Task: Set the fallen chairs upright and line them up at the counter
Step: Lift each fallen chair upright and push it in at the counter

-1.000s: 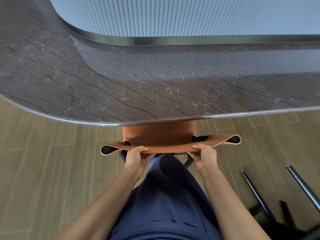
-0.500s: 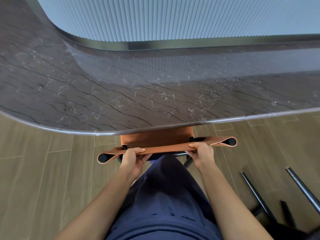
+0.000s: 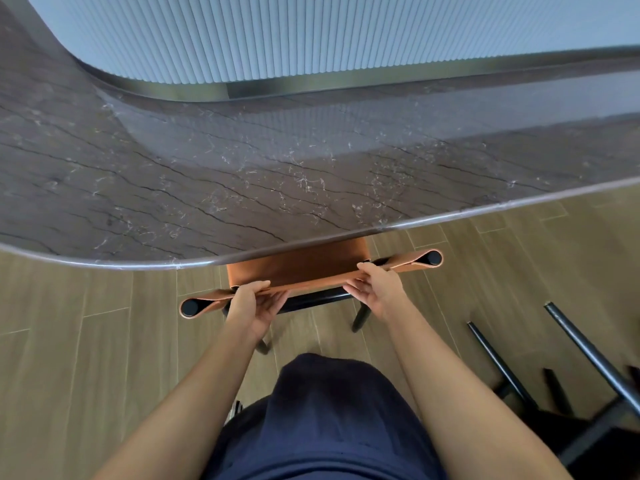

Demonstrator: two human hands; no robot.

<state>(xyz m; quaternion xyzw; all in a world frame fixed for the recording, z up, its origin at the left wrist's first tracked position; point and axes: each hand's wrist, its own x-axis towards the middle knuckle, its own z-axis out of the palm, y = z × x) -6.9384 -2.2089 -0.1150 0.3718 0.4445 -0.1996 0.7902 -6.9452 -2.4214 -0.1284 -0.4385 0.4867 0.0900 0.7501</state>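
We hold the orange chair [image 3: 298,268] by the top of its backrest [image 3: 410,263], because from there we can steer it straight; its seat is partly under the marble counter [image 3: 242,174]. Our left hand [image 3: 251,306] and right hand [image 3: 377,289] sit apart, fingers clamped over the leather edge, arms reaching forward. A second chair [image 3: 588,352] lies fallen at our right.

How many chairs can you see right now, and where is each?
2. An orange chair stands upright at the counter, gripped by left hand and right hand. A fallen chair lies lower right, only black legs showing. More may sit outside the frame.
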